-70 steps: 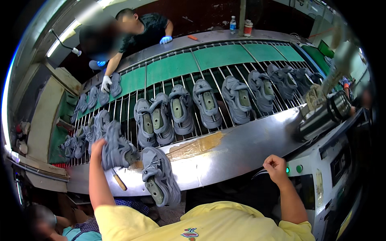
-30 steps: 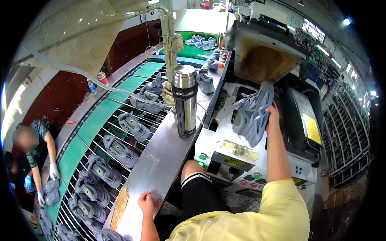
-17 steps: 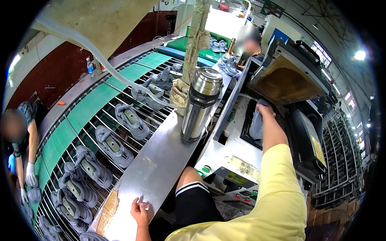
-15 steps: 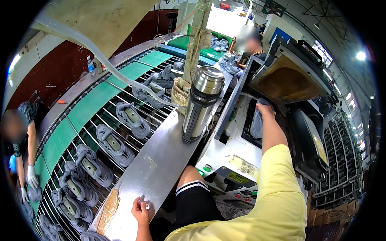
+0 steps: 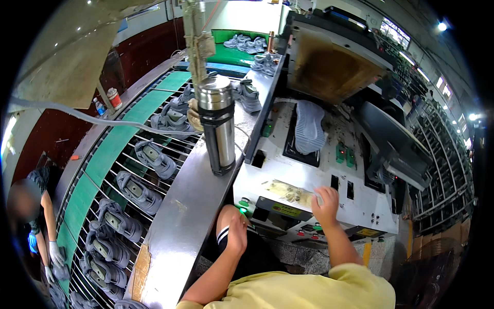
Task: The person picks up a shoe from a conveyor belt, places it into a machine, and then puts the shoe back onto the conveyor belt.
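A grey shoe [image 5: 310, 127] lies sole up on a black pad [image 5: 294, 151] on top of the white machine [image 5: 254, 183]. My right hand [image 5: 325, 204] is off the shoe, over the machine's front edge, with fingers loosely bent and nothing seen in them. Just below a lit green button [image 5: 243, 210] on the machine's front corner is my left hand [image 5: 237, 235], its fingers stretched up toward it and holding nothing I can see; whether it touches the button I cannot tell. The machine's raised lid [image 5: 337, 64], with a brown inner face, stands tilted behind the shoe.
Left of me runs a metal ledge [image 5: 177, 226] bearing a steel thermos [image 5: 216, 129]. Beyond it, several grey shoes [image 5: 139, 191] rest on a roller conveyor with a green strip [image 5: 105, 167]. A gloved co-worker [image 5: 46, 226] handles a shoe at far left. A dark rack [image 5: 442, 165] stands at right.
My right hand has let go of the shoe and drawn back to the machine's front. My left hand has moved from the ledge to the green button. The view has shifted right.
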`<state>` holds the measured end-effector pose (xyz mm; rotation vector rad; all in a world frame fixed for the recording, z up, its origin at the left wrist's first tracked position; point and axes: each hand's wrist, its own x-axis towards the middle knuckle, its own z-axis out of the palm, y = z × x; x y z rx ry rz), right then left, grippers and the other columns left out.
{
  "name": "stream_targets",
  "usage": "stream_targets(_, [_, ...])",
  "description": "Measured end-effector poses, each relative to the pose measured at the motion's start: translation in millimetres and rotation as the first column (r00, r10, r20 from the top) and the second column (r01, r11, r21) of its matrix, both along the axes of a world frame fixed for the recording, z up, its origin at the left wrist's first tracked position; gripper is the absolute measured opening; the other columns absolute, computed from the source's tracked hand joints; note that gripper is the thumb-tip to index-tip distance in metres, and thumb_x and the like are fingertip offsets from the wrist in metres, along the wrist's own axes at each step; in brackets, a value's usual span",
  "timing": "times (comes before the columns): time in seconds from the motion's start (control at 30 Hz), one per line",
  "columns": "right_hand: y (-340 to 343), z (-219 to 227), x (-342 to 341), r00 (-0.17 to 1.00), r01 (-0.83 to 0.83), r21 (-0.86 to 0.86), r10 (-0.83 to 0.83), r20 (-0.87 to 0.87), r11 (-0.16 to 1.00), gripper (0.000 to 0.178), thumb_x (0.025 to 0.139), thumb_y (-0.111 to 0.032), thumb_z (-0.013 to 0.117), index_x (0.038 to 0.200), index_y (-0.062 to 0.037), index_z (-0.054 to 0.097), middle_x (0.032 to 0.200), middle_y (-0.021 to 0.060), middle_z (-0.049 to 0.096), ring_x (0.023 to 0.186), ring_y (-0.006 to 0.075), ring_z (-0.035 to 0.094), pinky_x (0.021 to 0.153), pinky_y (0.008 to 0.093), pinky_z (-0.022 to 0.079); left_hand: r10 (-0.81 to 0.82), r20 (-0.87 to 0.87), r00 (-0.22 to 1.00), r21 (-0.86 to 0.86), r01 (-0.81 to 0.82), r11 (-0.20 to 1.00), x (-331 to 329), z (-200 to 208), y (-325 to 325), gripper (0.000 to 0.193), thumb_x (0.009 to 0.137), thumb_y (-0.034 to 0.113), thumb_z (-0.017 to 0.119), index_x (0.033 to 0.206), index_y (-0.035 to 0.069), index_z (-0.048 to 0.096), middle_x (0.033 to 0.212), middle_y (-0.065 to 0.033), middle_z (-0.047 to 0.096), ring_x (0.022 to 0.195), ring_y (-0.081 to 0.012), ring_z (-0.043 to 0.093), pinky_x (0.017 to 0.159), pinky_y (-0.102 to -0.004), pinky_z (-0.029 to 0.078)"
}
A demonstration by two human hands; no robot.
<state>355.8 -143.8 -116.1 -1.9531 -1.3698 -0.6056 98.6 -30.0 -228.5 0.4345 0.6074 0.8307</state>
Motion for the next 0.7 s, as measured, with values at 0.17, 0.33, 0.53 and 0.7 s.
stream_targets(0.17, [-114.6,-5.9,83.2,0.956,0.293,0.084,-0.291,-0.033,0.952,0.020,0.067,-0.002,0.063,0.088,-0.0038,0.062,0.091,0.0135,0.062,0.090,0.0324,0.057,0.083,0.0409,0.043,-0.226,-0.207,0.952,0.204,0.268,0.942,20.2,-0.7,5.7,0.070,0.095,0.043,0.042,0.145,0.002,0.014,0.148,-0.0150,0.025,0.131,-0.0274,0.034,0.107,-0.0384,0.027])
stream_targets(0.33, [-150.5,10.1,254.0,0.674,0.735,-0.133,-0.738,0.037,0.664,0.066,0.074,-0.036,0.067,0.126,-0.0013,0.046,0.122,0.0244,0.050,0.113,0.0392,0.047,0.097,0.0439,0.038,0.190,-0.686,0.703,0.463,0.220,0.859,-101.2,-7.6,-19.5,0.032,0.087,0.008,0.059,0.117,-0.001,0.056,0.107,-0.0119,0.062,0.097,-0.0182,0.060,0.087,-0.0286,0.046])
stream_targets(0.53, [-131.5,65.6,389.5,0.878,0.330,-0.694,-0.478,-0.023,0.639,0.058,0.088,-0.038,0.053,0.131,-0.0002,0.046,0.135,0.0156,0.046,0.123,0.0308,0.044,0.103,0.0408,0.034,0.808,-0.464,-0.364,0.663,0.462,0.589,-283.9,57.1,-97.5,0.052,0.065,0.005,0.066,0.115,0.002,0.052,0.120,-0.0199,0.050,0.118,-0.0408,0.043,0.101,-0.0470,0.034])
stream_targets(0.7, [-86.5,35.8,410.9,0.807,0.519,-0.635,-0.573,0.144,0.572,0.055,0.086,-0.036,0.052,0.127,-0.0003,0.047,0.130,0.0153,0.047,0.119,0.0304,0.046,0.101,0.0407,0.035,0.450,-0.170,-0.877,0.753,0.179,0.633,-355.6,81.6,-194.7,0.072,0.064,0.015,0.072,0.128,0.001,0.041,0.127,-0.0215,0.042,0.121,-0.0385,0.038,0.103,-0.0471,0.030])
